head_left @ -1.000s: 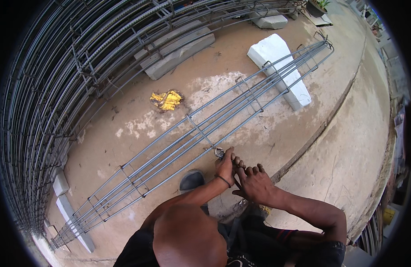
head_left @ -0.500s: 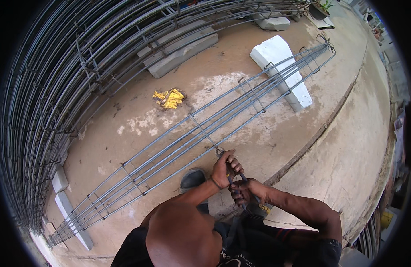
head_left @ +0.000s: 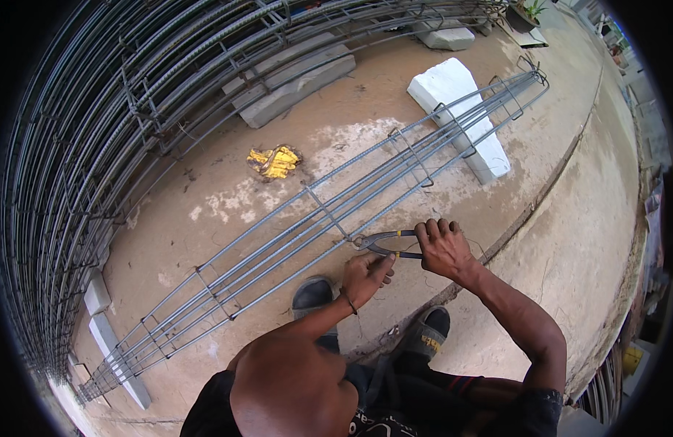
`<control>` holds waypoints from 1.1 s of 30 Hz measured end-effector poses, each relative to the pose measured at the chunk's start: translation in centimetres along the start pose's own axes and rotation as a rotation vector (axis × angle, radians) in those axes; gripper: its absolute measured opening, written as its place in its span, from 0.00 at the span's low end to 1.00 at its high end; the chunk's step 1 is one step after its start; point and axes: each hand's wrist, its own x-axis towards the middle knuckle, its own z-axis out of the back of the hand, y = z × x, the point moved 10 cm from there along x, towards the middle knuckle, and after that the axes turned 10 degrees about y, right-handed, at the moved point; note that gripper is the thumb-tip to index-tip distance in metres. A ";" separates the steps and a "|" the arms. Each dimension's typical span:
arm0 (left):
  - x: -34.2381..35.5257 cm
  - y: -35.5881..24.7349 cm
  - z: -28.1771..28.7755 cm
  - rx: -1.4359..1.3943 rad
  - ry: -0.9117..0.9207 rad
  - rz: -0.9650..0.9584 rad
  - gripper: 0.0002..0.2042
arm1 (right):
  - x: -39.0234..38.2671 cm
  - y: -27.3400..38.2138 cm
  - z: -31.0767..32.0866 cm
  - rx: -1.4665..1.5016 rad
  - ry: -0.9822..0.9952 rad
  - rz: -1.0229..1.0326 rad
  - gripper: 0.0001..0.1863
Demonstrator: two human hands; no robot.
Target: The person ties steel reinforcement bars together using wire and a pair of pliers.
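Note:
A long rebar cage of thin ribbed bars and square stirrups runs slantwise in front of me. My right hand grips a pair of steel pincers by dark handles with yellow bands. The handles are spread apart, and the pincers' jaws sit at the near corner of a stirrup, on the closest bar. Just below the jaws is my left hand, its fingers curled and a fingertip by the lower handle. What those fingers hold, if anything, is hidden. A thin wire shows beside my right hand.
White blocks prop the cage at the far right and far left. Stacked rebar cages fill the left and back, resting on grey blocks. A dirty yellow glove lies on the floor. A cracked concrete edge crosses at right.
My right hand has moved up and right from my lap, bringing the pincers to the stirrup corner. My left hand has dropped slightly from that corner, and the handles now stand wider apart.

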 end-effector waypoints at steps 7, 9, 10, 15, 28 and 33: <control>-7.1 -21.3 -1.9 1.817 -0.819 -0.909 0.25 | -0.9 -0.6 -0.6 0.052 0.089 -0.032 0.16; -2.0 -20.1 2.9 1.853 -0.545 -0.548 0.30 | -1.0 0.5 -0.4 0.043 0.077 -0.035 0.16; -1.9 -20.1 3.5 1.855 -0.544 -0.546 0.30 | -0.9 0.6 -0.4 0.034 0.074 -0.060 0.16; -0.6 -19.4 4.2 1.862 -0.503 -0.378 0.30 | 1.4 -1.3 0.0 -0.001 0.076 0.094 0.17; -1.8 -20.1 2.4 1.915 -0.520 -0.533 0.31 | 2.4 -2.7 -1.7 0.078 0.118 0.154 0.20; -11.2 -14.0 -0.5 1.113 -0.609 -0.849 0.18 | -1.7 0.5 -1.2 0.202 0.188 -0.074 0.19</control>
